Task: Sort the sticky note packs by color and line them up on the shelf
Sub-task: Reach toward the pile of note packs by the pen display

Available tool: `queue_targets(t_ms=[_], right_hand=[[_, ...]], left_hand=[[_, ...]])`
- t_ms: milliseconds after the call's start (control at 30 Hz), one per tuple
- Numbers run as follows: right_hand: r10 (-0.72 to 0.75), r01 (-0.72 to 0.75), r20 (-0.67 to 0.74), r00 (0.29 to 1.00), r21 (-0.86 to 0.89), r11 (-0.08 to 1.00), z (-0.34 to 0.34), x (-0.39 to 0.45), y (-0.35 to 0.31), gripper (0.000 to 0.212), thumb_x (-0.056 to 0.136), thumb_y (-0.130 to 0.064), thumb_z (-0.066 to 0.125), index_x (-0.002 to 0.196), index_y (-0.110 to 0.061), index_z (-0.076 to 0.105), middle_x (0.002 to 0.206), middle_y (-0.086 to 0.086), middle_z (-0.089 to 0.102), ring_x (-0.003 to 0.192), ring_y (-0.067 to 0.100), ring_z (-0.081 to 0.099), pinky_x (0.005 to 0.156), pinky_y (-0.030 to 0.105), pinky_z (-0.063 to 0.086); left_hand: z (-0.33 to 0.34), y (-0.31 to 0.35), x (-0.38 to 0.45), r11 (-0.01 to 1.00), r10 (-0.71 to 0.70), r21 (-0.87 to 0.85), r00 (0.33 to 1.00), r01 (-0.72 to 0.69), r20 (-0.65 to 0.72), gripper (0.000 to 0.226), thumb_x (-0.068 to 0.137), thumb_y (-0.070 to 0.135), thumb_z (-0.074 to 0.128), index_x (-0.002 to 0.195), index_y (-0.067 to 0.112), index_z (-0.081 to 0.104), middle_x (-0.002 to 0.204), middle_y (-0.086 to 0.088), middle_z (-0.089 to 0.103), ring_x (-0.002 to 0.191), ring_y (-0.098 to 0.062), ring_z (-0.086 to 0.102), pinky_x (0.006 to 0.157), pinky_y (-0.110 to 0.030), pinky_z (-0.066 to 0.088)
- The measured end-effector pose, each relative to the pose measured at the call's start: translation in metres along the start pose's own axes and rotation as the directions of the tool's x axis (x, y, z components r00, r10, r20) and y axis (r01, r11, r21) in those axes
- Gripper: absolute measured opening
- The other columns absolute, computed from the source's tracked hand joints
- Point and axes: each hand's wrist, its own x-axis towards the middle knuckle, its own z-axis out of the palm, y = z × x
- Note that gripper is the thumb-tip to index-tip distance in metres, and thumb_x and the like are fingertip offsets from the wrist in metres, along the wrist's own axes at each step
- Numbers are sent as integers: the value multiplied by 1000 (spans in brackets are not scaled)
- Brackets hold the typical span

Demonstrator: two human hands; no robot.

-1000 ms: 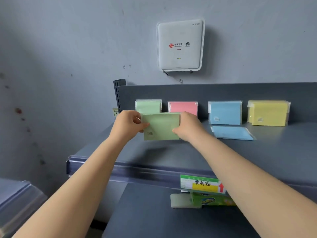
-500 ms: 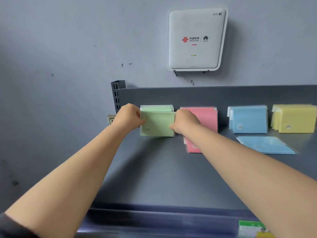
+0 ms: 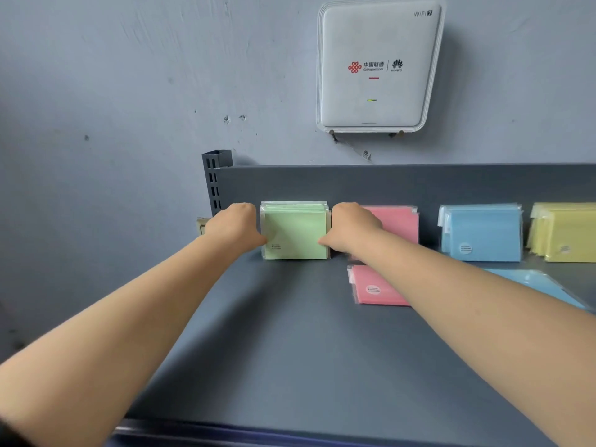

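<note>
Reaching forward with both arms extended: left hand (image 3: 233, 228) and right hand (image 3: 350, 228) each grip a side edge of the green pack (image 3: 295, 232), upright against the shelf (image 3: 290, 333) back panel.

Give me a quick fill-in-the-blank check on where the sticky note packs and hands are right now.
1. Both the left hand and the right hand hold the ____ pack upright against the shelf's back panel.
2. One pink pack lies ____ on the shelf, in front of the standing pink packs.
3. The standing blue packs sit between the pink ones and the ____ packs.

Missing words: green; flat; yellow
</note>
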Motion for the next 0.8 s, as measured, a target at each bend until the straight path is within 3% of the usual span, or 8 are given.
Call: queue_targets(t_ms=[67, 133, 233, 400, 500, 600, 700, 800], right_hand=[[-55, 56, -17, 998, 64, 996, -10, -3, 9, 31, 76, -28, 65, 60, -13, 42, 66, 1, 46, 72, 27, 50, 46, 24, 31], [-126, 133, -65, 990, 126, 983, -23, -9, 23, 28, 75, -34, 68, 77, -8, 59, 81, 4, 60, 86, 29, 57, 61, 30, 46], [-201, 203, -31, 979, 223, 953, -46, -28, 53, 30, 78, -36, 70, 94, -12, 62, 91, -4, 59, 92, 19, 56, 74, 26, 42], [-222, 212, 194, 955, 72, 975, -56, -60, 107, 40, 77, -46, 70, 101, -15, 66, 90, -5, 61, 84, 12, 55, 75, 23, 42], [-180, 190, 291, 940, -6, 982, -50, -66, 124, 54, 74, -56, 67, 109, -15, 63, 92, -9, 56, 86, 12, 51, 77, 23, 41], [-147, 187, 352, 924, -81, 979, -44, -66, 131, 56, 70, -65, 64, 102, -18, 62, 82, -14, 51, 87, 14, 50, 81, 26, 35], [-121, 167, 374, 919, -93, 982, -41, -65, 135, 70, 68, -69, 62, 113, -16, 63, 96, -9, 62, 95, 15, 54, 86, 29, 34], [-123, 168, 360, 925, -94, 981, -39, -65, 140, 73, 65, -69, 65, 115, -17, 58, 104, -8, 60, 99, 15, 53, 92, 31, 35]], left_hand=[[-7, 6, -5, 999, -11, 31, 999, 12, -35, 27, 81, 24, 62, 102, 11, 52, 105, -6, 59, 86, -28, 54, 64, -30, 40], [-16, 16, -14, 999, 47, 2, 996, -47, -73, 26, 82, 29, 61, 100, 14, 51, 103, -3, 59, 90, -26, 56, 66, -30, 40], [-20, 43, -35, 967, 188, -176, 982, -186, -10, 24, 84, 37, 61, 97, 19, 53, 96, 4, 61, 88, -20, 57, 70, -28, 43], [1, 88, -58, 920, 347, -266, 914, -288, 209, 39, 82, 46, 62, 106, 16, 60, 102, 1, 62, 88, -19, 57, 73, -27, 45], [13, 100, -57, 933, 345, -222, 880, -284, 326, 50, 79, 49, 66, 112, 13, 58, 109, -4, 60, 90, -21, 55, 80, -30, 43], [18, 106, -56, 947, 315, -190, 857, -257, 409, 65, 75, 51, 69, 126, 14, 53, 115, -2, 58, 100, -20, 54, 86, -27, 41], [19, 109, -54, 947, 310, -224, 838, -231, 449, 65, 74, 49, 71, 126, 16, 53, 112, -1, 57, 100, -18, 53, 83, -23, 38], [22, 111, -52, 937, 316, -284, 840, -204, 440, 68, 69, 47, 76, 126, 17, 52, 98, 7, 53, 85, -10, 50, 71, -19, 39]])
